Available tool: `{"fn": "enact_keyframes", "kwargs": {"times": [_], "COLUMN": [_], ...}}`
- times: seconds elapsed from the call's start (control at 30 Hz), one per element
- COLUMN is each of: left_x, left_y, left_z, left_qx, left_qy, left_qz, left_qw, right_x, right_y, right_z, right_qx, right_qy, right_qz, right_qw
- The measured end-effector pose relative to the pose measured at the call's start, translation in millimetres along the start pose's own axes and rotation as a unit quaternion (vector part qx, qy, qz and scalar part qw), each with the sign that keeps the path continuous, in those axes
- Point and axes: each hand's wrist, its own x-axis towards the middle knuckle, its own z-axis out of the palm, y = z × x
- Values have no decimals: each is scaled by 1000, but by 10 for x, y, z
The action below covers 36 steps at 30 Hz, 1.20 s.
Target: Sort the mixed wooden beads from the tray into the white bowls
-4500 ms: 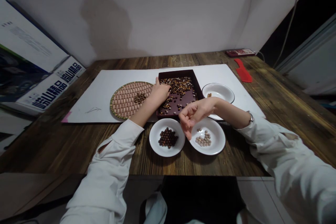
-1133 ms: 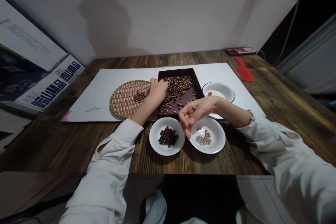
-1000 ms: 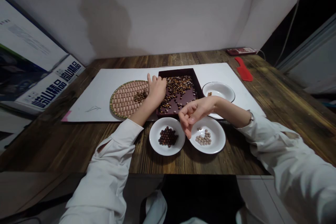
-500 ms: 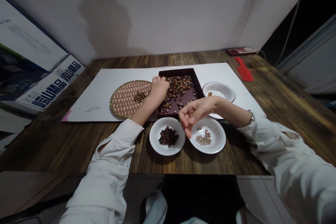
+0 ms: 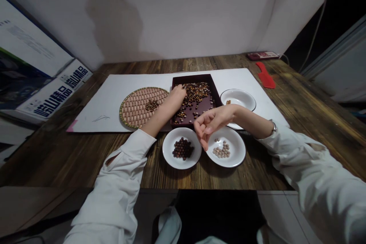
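My left hand (image 5: 177,96) reaches over the left wall of the dark maroon box (image 5: 201,107), its bent fingers down at the mixed brown, yellow and dark beads (image 5: 197,90). Its fingertips are hidden, so whether they grip a bead does not show. My right hand (image 5: 211,122) hangs above the box's front edge, between two white bowls. Its fingers are curled in toward the thumb; anything inside them is out of sight. Dark red-brown beads (image 5: 183,148) lie in the left bowl (image 5: 169,160). Pale beads (image 5: 222,150) lie in the right bowl (image 5: 239,156).
A round woven tray (image 5: 133,108) with a small pile of beads lies left of the box. Another white dish (image 5: 243,97) holds a few yellowish beads. White board (image 5: 94,95) lies underneath. A red comb (image 5: 265,76), a phone (image 5: 263,56) and printed cartons (image 5: 54,99) surround it.
My left hand has moved slightly right and lower, farther over the beads in the box. My right hand has stayed nearly still.
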Motion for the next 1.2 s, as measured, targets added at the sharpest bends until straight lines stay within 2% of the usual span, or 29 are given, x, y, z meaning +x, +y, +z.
{"fn": "enact_keyframes", "kwargs": {"times": [0.13,0.27,0.57,0.93,1.2], "left_x": [-16,-15,-25,91,101], "left_y": [40,29,-24,-130,-119], "left_z": [-44,-14,41,193,159], "left_qx": [-26,-62,-49,-127,-143], "left_qy": [-3,0,22,41,36], "left_qz": [-29,-36,55,86,95], "left_qw": [999,997,997,987,985], "right_x": [1,1,1,-2,2], "right_y": [2,-3,-17,-10,-12], "right_z": [7,13,17,14,13], "right_qx": [0,-2,2,-1,-2], "right_qy": [0,4,-9,2,0], "right_qz": [-2,1,-2,1,1], "right_qw": [1000,1000,1000,1000,1000]}}
